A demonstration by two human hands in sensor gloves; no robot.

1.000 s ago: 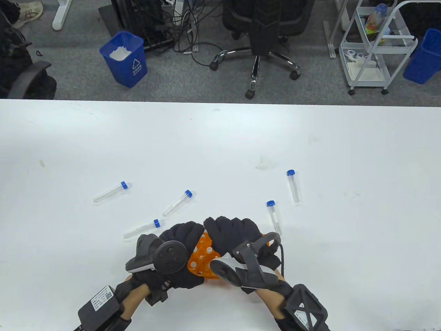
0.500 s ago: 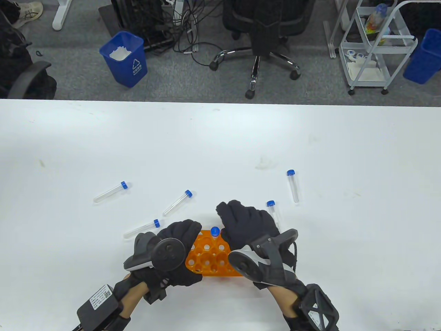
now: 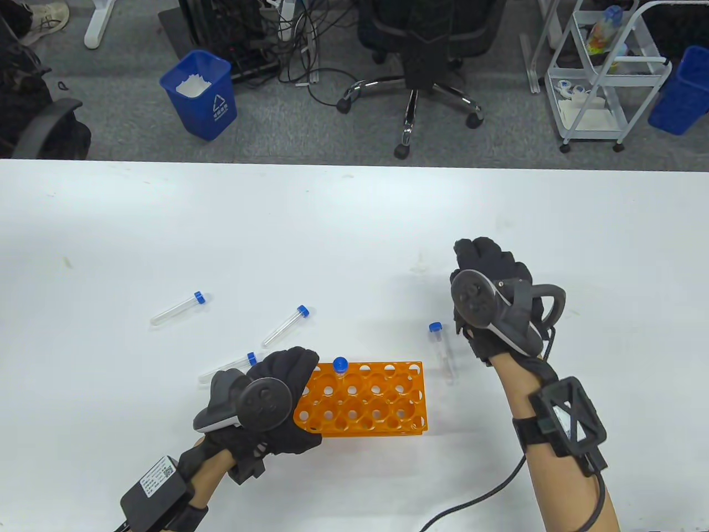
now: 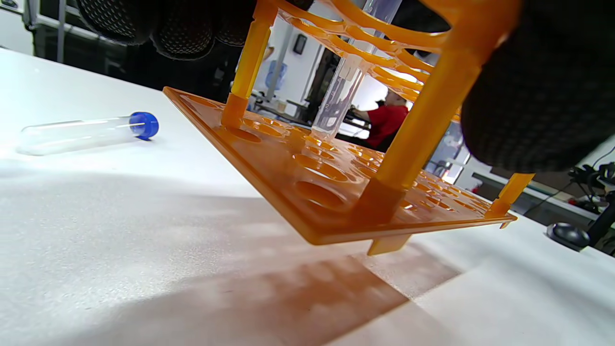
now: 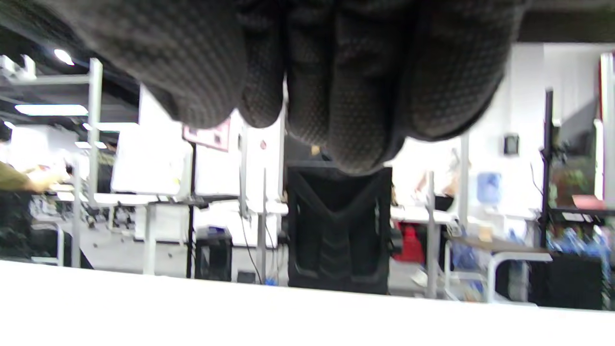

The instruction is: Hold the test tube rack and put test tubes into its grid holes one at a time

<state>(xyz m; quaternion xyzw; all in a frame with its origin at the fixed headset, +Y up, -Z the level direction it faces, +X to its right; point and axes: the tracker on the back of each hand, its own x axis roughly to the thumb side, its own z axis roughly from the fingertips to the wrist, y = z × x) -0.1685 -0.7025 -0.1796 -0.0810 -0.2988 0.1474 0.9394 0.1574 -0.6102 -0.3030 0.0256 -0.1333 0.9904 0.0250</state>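
rack (image 3: 382, 402): glossy orange plastic
tube (image 4: 72, 135): clear smooth plastic, blue cap
gloves (image 4: 533, 96): black dotted knit cloth
table (image 3: 332, 233): matt white, fine grain

4 loose tubes (image 3: 445, 351) ring rack (image 3: 382, 402).

This is an open-plan office or lab workroom: a wide white desk (image 3: 166, 221) stands on grey carpet, and beyond its far edge are a black swivel chair (image 3: 426, 61) on castors, a tangle of cables (image 3: 293, 50) by dark computer gear, and a blue recycling bin (image 3: 200, 94) holding white paper. A white wheeled trolley (image 3: 601, 72) with shelves stands at the right beside another blue bin (image 3: 680, 91). The right wrist view shows more white desks (image 5: 158, 202), partitions and ceiling strip lights (image 5: 50, 109) further back, though blurred.
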